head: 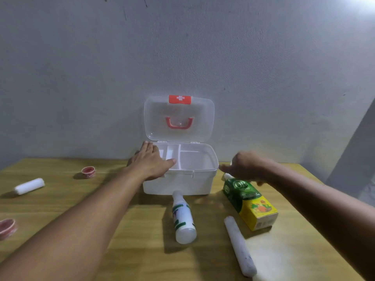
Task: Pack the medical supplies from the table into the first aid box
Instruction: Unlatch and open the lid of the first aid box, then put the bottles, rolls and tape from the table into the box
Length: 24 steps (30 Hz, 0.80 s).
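Note:
The white first aid box [200, 183] stands at the table's far edge, its clear lid [178, 118] raised against the wall, with a white divided tray inside. My left hand [151, 161] rests flat on the box's left rim and tray, fingers spread. My right hand [246, 166] hovers just right of the box, above the top of a green and yellow carton [250, 203]; its fingers are blurred. A white bottle [183, 217] lies in front of the box. A long white roll [239, 246] lies at the front right.
On the wooden table's left side lie a white bandage roll [29, 186], a small red tape roll [88, 172] and another red tape roll [7, 228] at the frame's edge. A grey wall stands directly behind the box.

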Each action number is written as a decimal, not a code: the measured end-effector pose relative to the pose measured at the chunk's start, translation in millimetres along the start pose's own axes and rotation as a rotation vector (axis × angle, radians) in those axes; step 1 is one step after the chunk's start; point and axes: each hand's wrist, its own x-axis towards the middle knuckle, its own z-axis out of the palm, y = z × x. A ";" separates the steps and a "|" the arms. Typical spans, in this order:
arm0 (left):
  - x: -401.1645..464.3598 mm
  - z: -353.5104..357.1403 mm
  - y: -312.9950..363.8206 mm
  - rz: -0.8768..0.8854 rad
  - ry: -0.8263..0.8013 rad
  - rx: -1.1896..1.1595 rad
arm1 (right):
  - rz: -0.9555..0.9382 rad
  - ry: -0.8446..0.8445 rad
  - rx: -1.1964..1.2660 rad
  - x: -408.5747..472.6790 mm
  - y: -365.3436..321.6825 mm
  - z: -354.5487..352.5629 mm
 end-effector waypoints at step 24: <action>6.1 4.5 -3.7 -0.007 0.006 -0.015 | 0.008 0.092 0.603 -15.0 -6.1 -63.6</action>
